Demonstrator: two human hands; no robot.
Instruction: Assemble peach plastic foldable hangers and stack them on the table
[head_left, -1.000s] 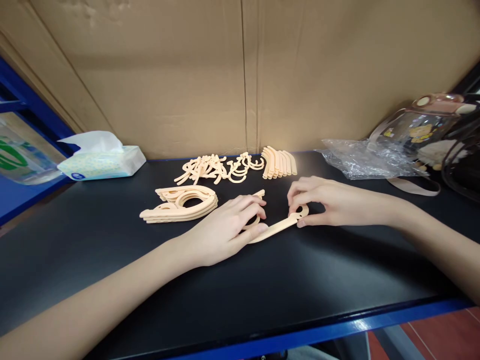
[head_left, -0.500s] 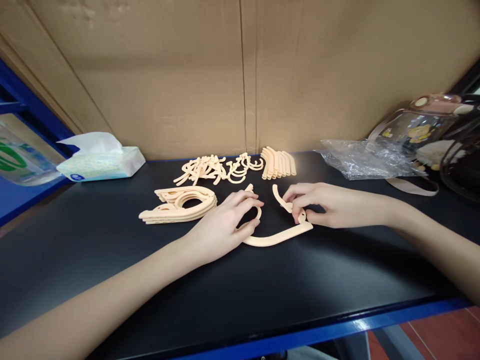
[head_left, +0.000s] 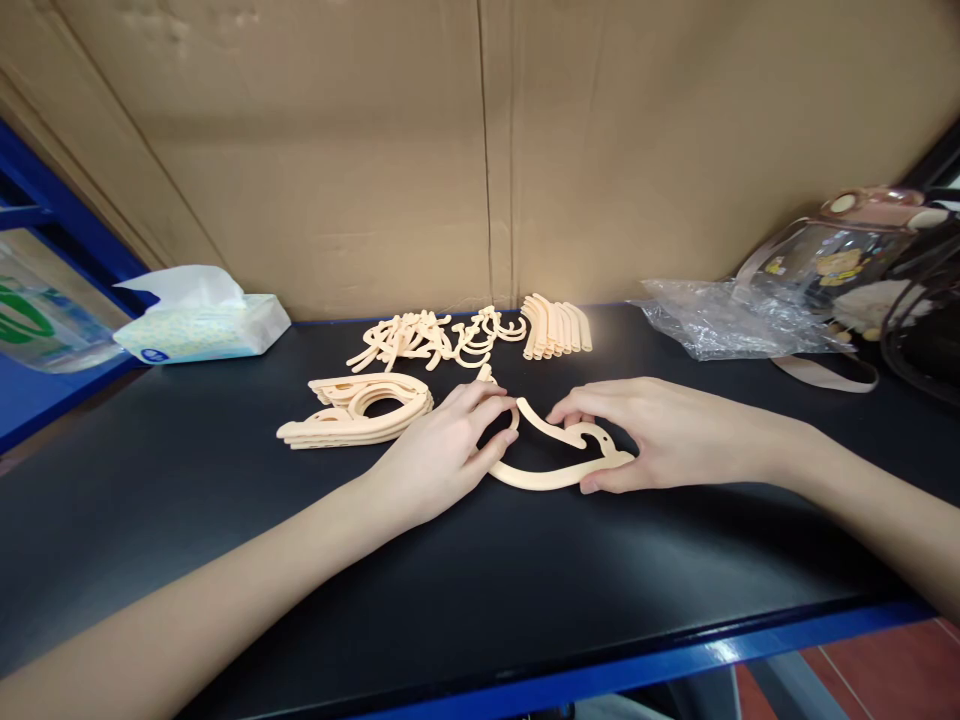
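The left hand (head_left: 442, 455) and the right hand (head_left: 645, 435) were both on one peach plastic folding hanger (head_left: 555, 462) that lay flat on the black tabletop (head_left: 480, 600), near the middle and close to the person. The left hand pinched the hanger's round hook end (head_left: 504, 425) between thumb and fingers. The right hand was curled over the other end, with its thumb under the edge and its fingertips (head_left: 559, 415) pressing on the swinging arm. Half a second before, that arm had stuck up and away, so the hanger looked open like a wide letter L. Now the arm was swung down toward the hook, and the hanger made a closed, curvy loop. A second before, the piece had been nearly a straight stick. So the hanger looked almost folded shut, with the two ends close together but maybe not yet clicked; I could not tell that. Just beside the left hand sat a neat stack of folded hangers (head_left: 360, 408) of the same shape. Behind it lay a loose heap of hook pieces (head_left: 435, 340) and a tidy row of curved arm pieces (head_left: 559, 325). Farther off were a tissue pack (head_left: 199, 325) on the left, a crinkly clear plastic bag (head_left: 720, 320) on the right, and a cardboard wall (head_left: 480, 150) at the back.
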